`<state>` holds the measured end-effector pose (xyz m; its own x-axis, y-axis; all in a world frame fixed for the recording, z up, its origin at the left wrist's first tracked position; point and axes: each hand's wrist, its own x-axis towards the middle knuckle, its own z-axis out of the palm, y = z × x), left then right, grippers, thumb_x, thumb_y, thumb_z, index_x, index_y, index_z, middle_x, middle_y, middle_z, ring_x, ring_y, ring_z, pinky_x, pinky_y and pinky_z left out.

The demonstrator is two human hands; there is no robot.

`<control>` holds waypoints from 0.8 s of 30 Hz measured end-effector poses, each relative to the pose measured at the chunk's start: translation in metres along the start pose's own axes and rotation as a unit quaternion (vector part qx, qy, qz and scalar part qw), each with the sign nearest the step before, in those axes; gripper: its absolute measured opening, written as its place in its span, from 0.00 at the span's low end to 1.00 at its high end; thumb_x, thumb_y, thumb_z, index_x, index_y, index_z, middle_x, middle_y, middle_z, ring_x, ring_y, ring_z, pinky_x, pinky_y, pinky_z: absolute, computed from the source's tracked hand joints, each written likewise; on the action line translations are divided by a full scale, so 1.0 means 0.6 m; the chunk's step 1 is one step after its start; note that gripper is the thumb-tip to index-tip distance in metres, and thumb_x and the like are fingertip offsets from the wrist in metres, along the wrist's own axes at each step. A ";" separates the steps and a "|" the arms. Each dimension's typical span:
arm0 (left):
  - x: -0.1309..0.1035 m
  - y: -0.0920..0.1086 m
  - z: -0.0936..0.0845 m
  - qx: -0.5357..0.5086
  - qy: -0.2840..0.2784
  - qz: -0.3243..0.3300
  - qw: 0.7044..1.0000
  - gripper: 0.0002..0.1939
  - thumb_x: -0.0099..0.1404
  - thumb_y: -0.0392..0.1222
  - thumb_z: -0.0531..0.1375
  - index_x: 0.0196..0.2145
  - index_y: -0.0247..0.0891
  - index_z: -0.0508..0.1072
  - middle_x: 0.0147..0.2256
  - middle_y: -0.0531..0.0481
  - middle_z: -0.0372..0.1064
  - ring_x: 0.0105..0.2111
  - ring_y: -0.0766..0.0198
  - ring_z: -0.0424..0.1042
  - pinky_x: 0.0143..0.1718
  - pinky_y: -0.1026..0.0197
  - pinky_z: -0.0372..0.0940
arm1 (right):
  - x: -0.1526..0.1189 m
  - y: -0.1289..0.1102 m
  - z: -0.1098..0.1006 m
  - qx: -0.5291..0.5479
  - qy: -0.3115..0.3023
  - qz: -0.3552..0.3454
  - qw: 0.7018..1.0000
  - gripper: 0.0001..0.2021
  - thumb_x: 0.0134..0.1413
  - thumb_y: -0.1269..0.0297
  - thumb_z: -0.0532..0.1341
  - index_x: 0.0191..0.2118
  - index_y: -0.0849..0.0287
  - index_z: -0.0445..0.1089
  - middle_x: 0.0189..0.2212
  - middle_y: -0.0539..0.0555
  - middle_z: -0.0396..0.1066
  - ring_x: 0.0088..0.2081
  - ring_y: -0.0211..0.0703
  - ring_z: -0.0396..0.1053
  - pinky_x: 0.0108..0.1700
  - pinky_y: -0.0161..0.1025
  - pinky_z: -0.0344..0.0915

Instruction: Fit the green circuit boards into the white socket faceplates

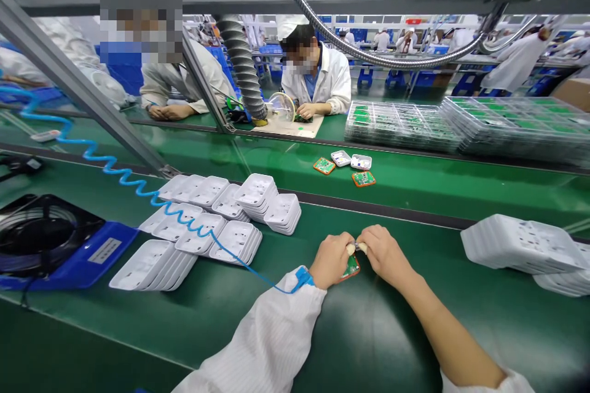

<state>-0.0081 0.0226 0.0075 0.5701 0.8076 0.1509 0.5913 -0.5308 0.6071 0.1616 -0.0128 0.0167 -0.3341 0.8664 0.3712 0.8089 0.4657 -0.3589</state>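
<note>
My left hand [330, 260] and my right hand [383, 253] meet above the green bench, fingertips pinched together. Whitish covers show on some of the fingertips. Between them is a small greyish piece [355, 245], too small to name. Just below lies a green circuit board [353, 268] with an orange edge, partly hidden by my left hand. A blue wrist strap [302, 280] circles my left wrist, and its coiled blue cord [131, 179] runs off to the left.
Stacked white plastic housings stand at left [237, 239] and right [523, 242]. A black fan [43, 230] sits far left. Circuit boards [364, 178] and small white housings [361, 162] lie on the green strip ahead. Beyond are clear trays [396, 123] and a co-worker [318, 73].
</note>
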 end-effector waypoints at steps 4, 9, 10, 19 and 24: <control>-0.002 0.002 0.000 0.002 -0.009 -0.003 1.000 0.09 0.64 0.37 0.48 0.33 0.40 0.67 0.31 0.51 0.71 0.32 0.60 0.68 0.35 0.61 0.57 | 0.000 -0.007 0.004 -0.022 0.004 -0.008 1.000 0.10 0.58 0.72 0.47 0.32 0.60 0.64 0.31 0.54 0.64 0.34 0.42 0.57 0.37 0.39 0.54; 0.008 -0.007 0.005 -0.076 0.005 -0.024 0.997 0.08 0.63 0.37 0.48 0.33 0.40 0.67 0.32 0.52 0.71 0.33 0.62 0.69 0.35 0.63 0.58 | 0.007 -0.007 0.014 -0.044 0.031 -0.005 0.999 0.11 0.59 0.71 0.46 0.35 0.60 0.65 0.34 0.56 0.66 0.36 0.44 0.59 0.39 0.41 0.55; 0.012 -0.012 0.006 -0.107 0.012 -0.041 0.993 0.09 0.64 0.37 0.48 0.34 0.40 0.67 0.32 0.52 0.71 0.33 0.63 0.69 0.35 0.63 0.59 | 0.010 -0.001 0.016 -0.034 0.049 0.006 0.998 0.11 0.59 0.70 0.46 0.39 0.60 0.65 0.37 0.57 0.66 0.39 0.44 0.60 0.41 0.42 0.56; -0.020 0.005 -0.032 0.069 0.178 -0.056 0.980 0.12 0.61 0.35 0.51 0.43 0.36 0.65 0.43 0.44 0.64 0.44 0.56 0.61 0.45 0.54 0.57 | 0.036 0.017 0.039 -0.088 0.005 0.198 0.976 0.10 0.58 0.57 0.51 0.33 0.58 0.62 0.29 0.53 0.65 0.32 0.42 0.63 0.33 0.38 0.56; -0.046 0.021 -0.121 0.212 0.287 -0.095 0.929 0.09 0.63 0.40 0.52 0.41 0.38 0.66 0.40 0.44 0.64 0.42 0.53 0.60 0.43 0.51 0.53 | 0.064 -0.014 0.068 -0.159 -0.044 0.246 0.955 0.11 0.55 0.56 0.54 0.32 0.59 0.61 0.30 0.56 0.66 0.32 0.46 0.65 0.31 0.38 0.53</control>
<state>-0.0580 0.0125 0.0674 0.1061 0.8367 0.5373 0.8909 -0.3199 0.3223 0.1222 0.0239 -0.0013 0.0962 0.9845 0.1464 0.9798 -0.0677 -0.1883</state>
